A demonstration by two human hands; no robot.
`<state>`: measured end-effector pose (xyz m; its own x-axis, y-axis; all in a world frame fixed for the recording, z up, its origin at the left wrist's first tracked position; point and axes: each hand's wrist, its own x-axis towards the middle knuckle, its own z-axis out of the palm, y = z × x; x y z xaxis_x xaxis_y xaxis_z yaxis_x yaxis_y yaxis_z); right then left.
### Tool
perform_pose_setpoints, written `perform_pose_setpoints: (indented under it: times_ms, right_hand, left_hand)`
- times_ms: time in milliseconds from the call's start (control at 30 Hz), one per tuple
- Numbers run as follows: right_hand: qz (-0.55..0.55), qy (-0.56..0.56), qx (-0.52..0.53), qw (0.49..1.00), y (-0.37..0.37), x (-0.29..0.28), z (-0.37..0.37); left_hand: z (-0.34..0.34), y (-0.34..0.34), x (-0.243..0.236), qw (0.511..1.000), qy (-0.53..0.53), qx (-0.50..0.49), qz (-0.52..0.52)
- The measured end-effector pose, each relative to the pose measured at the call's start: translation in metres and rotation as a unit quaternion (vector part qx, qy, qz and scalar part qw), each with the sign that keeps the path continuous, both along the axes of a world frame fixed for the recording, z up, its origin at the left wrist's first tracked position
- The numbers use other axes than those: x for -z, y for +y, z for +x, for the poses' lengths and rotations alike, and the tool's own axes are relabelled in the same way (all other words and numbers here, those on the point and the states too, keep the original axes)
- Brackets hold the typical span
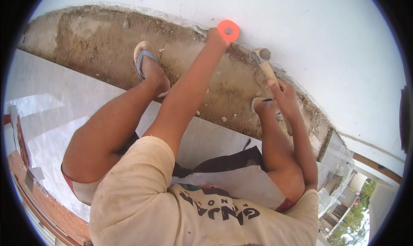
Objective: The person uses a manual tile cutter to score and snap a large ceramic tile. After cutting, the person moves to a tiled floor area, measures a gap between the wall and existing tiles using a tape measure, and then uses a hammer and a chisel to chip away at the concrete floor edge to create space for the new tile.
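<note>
My left arm reaches forward to the base of the white wall (301, 27). My left hand (215, 36) is closed around a chisel (229, 31), seen end-on, with a round orange hand guard and a grey metal striking end at its centre. The guard hides most of the fingers, and the chisel's tip is out of sight. On the right, my right hand (283, 93) grips the wooden handle of a hammer (260, 55). Its stubby, dusty metal head is raised to the right of the chisel, apart from it.
A strip of bare brown earth (99, 39) with small rubble runs along the wall's chipped lower edge. My sandalled left foot (148, 61) and right foot (263, 105) rest on it. Behind lies a smooth grey slab (86, 80). Trees (355, 211) show at the far lower right.
</note>
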<state>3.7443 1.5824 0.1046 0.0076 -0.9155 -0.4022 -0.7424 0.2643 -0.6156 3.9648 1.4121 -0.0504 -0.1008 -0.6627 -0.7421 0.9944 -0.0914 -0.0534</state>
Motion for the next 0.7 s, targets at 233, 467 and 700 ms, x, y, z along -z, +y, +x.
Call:
perform_pose_setpoints:
  times_ms: [233, 467, 700]
  right_hand:
    - [-0.025, 0.012, -0.009, 1.0, -0.002, 0.003, -0.01]
    - [0.014, 0.051, 0.011, 0.999, -0.003, 0.021, -0.027]
    - [0.022, 0.122, -0.028, 0.992, -0.003, 0.06, -0.054]
  left_hand:
    - [-0.006, 0.022, 0.029, 0.966, -0.208, 0.147, -0.036]
    - [0.032, 0.081, 0.076, 0.522, -0.632, 0.554, -0.146]
    - [0.058, 0.022, 0.106, 0.589, -0.71, 0.378, -0.075]
